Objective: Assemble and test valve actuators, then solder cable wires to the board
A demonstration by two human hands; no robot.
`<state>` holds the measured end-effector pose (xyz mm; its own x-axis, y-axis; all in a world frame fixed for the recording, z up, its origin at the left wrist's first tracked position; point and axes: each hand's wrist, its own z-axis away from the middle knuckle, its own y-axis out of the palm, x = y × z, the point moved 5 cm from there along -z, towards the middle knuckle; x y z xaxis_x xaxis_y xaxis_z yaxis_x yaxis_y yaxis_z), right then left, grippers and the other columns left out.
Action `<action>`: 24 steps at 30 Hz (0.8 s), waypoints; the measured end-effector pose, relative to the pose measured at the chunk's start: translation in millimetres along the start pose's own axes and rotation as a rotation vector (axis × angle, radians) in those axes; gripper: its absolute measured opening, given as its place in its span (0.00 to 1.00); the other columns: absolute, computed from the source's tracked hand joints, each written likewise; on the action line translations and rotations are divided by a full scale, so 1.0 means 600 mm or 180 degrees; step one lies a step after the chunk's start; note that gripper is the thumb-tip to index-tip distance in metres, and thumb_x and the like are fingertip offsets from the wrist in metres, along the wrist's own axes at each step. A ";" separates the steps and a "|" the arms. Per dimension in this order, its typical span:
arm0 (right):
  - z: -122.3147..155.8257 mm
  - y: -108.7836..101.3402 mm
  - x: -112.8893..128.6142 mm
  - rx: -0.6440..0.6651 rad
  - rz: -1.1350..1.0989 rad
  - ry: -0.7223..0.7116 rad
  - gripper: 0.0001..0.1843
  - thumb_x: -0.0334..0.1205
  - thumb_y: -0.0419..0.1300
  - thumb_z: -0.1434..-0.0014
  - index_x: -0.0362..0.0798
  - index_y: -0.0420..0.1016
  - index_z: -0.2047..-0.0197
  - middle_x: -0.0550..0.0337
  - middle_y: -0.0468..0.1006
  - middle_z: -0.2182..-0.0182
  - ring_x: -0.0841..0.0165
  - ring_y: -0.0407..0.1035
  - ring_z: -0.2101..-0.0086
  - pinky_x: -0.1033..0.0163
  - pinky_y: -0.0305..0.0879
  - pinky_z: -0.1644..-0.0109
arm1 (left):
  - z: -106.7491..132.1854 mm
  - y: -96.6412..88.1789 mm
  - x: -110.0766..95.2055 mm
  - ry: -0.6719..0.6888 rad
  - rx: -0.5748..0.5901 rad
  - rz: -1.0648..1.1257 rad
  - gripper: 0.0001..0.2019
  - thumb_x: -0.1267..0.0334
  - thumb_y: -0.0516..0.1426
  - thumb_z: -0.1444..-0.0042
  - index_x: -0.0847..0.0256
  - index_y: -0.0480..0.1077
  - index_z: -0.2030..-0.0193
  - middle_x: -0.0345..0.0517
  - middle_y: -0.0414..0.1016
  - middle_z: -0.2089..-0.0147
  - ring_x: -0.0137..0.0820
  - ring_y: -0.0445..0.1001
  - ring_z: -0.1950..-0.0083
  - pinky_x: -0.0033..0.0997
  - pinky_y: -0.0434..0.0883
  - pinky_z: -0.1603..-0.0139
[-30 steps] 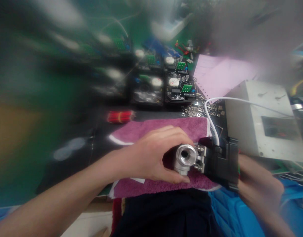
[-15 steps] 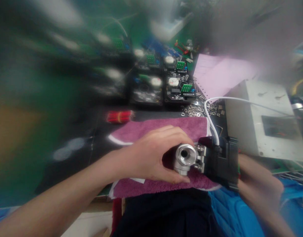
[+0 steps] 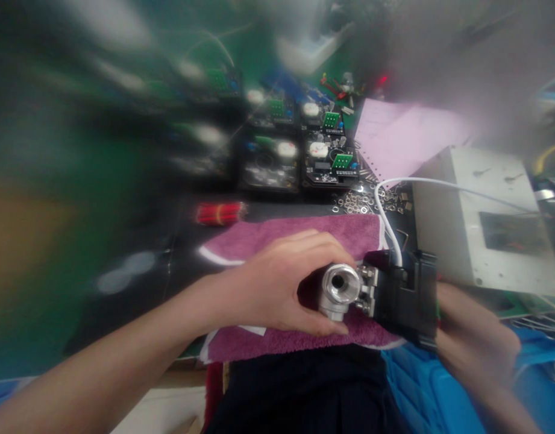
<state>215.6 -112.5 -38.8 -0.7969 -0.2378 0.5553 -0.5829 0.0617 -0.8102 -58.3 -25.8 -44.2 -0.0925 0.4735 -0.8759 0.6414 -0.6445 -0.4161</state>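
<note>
My left hand [image 3: 281,289] curls round a shiny metal ball valve [image 3: 341,286], thumb below and fingers above, its threaded opening facing up at me. Small metal brackets and bolts join the valve to a black actuator box [image 3: 401,298], which has a white cable [image 3: 388,217] coming out of its top. Against the box's far right end is my right hand [image 3: 476,325], closed, its fingertips hidden behind the housing. What those fingers grip I cannot make out. Beneath the valve lies a purple towel [image 3: 304,229] with white edging.
Several black units with circuit boards [image 3: 331,160] stand at the back. Loose nuts and washers [image 3: 358,202] lie beyond the towel, near a pink sheet [image 3: 404,135]. A grey-white box [image 3: 485,211] stands at right, and a red bundle [image 3: 219,213] lies left.
Both hands, the valve and the actuator stay almost exactly where they were. A small red light now shows at the back, above the pink sheet.
</note>
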 end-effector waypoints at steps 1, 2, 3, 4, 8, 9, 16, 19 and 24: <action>0.000 0.000 0.000 0.0020 0.0011 0.0001 0.13 0.50 0.68 0.34 0.50 0.88 0.58 0.57 0.89 0.62 0.60 0.84 0.69 0.62 0.84 0.54 | 0.000 0.000 0.000 -0.0004 0.0000 0.0002 0.30 0.48 0.73 0.45 0.56 0.72 0.40 0.48 0.80 0.41 0.40 0.77 0.40 0.40 0.71 0.35; 0.000 0.001 0.001 0.0052 0.0016 0.0000 0.13 0.50 0.68 0.34 0.50 0.89 0.57 0.57 0.89 0.62 0.60 0.84 0.69 0.61 0.84 0.53 | 0.000 0.000 0.000 -0.0009 0.0001 -0.0002 0.29 0.48 0.73 0.45 0.56 0.72 0.40 0.48 0.80 0.41 0.40 0.78 0.40 0.40 0.71 0.35; 0.000 0.002 0.002 0.0079 0.0011 0.0006 0.13 0.49 0.68 0.34 0.50 0.89 0.58 0.57 0.89 0.62 0.60 0.84 0.69 0.61 0.84 0.52 | -0.001 0.000 0.000 -0.0015 0.0006 -0.0010 0.29 0.48 0.73 0.45 0.56 0.72 0.40 0.48 0.80 0.41 0.40 0.78 0.40 0.40 0.71 0.35; -0.001 0.002 0.002 0.0091 0.0002 0.0022 0.12 0.49 0.68 0.34 0.50 0.89 0.58 0.57 0.89 0.61 0.60 0.84 0.69 0.61 0.83 0.52 | -0.001 0.000 0.000 -0.0019 0.0012 -0.0017 0.29 0.48 0.73 0.45 0.56 0.72 0.40 0.47 0.80 0.41 0.40 0.77 0.40 0.40 0.71 0.35; 0.001 0.002 -0.001 0.0064 -0.0021 0.0142 0.12 0.49 0.69 0.35 0.50 0.88 0.59 0.57 0.88 0.63 0.62 0.82 0.71 0.63 0.83 0.54 | -0.002 0.000 -0.002 -0.0009 0.0008 -0.0013 0.30 0.48 0.73 0.45 0.57 0.73 0.40 0.47 0.80 0.42 0.38 0.78 0.40 0.39 0.72 0.36; 0.001 0.002 -0.002 0.0072 -0.0028 0.0158 0.12 0.50 0.69 0.35 0.50 0.88 0.59 0.57 0.88 0.63 0.62 0.82 0.71 0.63 0.83 0.53 | -0.002 0.000 -0.002 -0.0001 -0.0001 -0.0006 0.30 0.48 0.73 0.45 0.56 0.73 0.40 0.47 0.80 0.42 0.38 0.78 0.40 0.39 0.72 0.36; -0.001 0.002 -0.001 0.0031 -0.0024 0.0075 0.13 0.51 0.68 0.35 0.50 0.88 0.60 0.58 0.88 0.64 0.63 0.82 0.71 0.63 0.83 0.54 | -0.001 0.000 -0.001 -0.0004 -0.0003 -0.0009 0.30 0.48 0.73 0.45 0.56 0.72 0.40 0.47 0.80 0.41 0.40 0.78 0.40 0.40 0.72 0.36; -0.002 0.002 -0.002 0.0056 -0.0005 0.0105 0.14 0.52 0.69 0.36 0.50 0.88 0.60 0.57 0.88 0.63 0.61 0.82 0.71 0.60 0.84 0.53 | -0.001 0.001 0.000 -0.0014 0.0004 -0.0021 0.30 0.48 0.73 0.45 0.57 0.72 0.40 0.46 0.80 0.41 0.38 0.77 0.40 0.38 0.71 0.36; 0.002 0.001 -0.008 0.0074 0.0003 0.0140 0.15 0.53 0.68 0.36 0.51 0.89 0.59 0.56 0.88 0.62 0.59 0.84 0.69 0.59 0.84 0.53 | -0.002 0.000 -0.001 0.0005 -0.0014 -0.0027 0.29 0.48 0.73 0.45 0.57 0.72 0.41 0.45 0.80 0.42 0.37 0.77 0.40 0.37 0.71 0.36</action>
<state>219.0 -112.3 -42.2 -0.8040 -0.1948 0.5619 -0.5788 0.0392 -0.8146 -57.5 -25.1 -43.4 -0.0968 0.4800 -0.8719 0.6438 -0.6379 -0.4226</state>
